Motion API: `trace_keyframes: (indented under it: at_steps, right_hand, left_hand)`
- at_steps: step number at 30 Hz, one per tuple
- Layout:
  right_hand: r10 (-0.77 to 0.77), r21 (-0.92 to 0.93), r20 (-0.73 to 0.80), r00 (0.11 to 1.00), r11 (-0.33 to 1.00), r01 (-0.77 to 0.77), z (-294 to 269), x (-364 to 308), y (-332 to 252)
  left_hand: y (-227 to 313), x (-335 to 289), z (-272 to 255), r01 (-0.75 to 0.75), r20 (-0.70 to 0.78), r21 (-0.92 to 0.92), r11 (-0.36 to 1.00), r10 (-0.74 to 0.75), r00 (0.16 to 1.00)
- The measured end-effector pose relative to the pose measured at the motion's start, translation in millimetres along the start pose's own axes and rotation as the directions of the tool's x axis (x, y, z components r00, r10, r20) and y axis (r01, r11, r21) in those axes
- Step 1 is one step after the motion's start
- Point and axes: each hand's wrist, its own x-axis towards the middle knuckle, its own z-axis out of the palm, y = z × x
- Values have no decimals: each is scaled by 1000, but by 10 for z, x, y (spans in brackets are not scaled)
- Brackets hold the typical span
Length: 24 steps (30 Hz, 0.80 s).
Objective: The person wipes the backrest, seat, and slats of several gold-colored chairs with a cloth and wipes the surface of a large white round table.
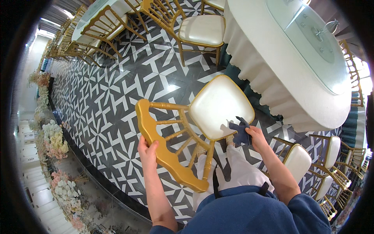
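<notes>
A gold chair (pixel 171 156) with a spindle back and a white padded seat (pixel 220 105) stands right in front of me. My left hand (pixel 148 152) is closed around the top rail of its back. In my right hand (pixel 256 137) is a dark blue cloth (pixel 242 132), pinched at one side and hanging bunched over the seat's near right edge. The cloth's shadow falls on the white padding. Whether the cloth touches the seat I cannot tell.
A round table (pixel 269 70) with a white cloth and glass turntable stands at the right, close to the seat. Another gold chair (pixel 201 29) is beyond. More chairs (pixel 298 162) crowd the lower right. Flower arrangements (pixel 54 142) line a dark ledge at left; the floor (pixel 128 93) is patterned tile.
</notes>
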Motion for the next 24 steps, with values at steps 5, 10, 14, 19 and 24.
trace_keyframes:
  at_steps: [5,10,14,19,24]
  right_hand:
    - [-63,1,-53,997,998,64,-122,27,-38]
    - [-203,-102,-121,972,976,191,-229,258,-83]
    - [-315,-132,-20,949,942,310,273,364,-475]
    - [-450,-139,40,892,881,451,454,621,-599]
    - [-523,-685,-76,849,646,337,20,1512,109]
  left_hand:
    - [207,511,41,-17,107,60,998,11,994]
    - [380,906,162,-9,199,179,984,-27,980]
    - [560,991,172,-244,88,515,821,233,969]
    - [911,1220,665,-388,255,902,187,494,831]
    - [756,1463,786,-343,237,910,234,386,891]
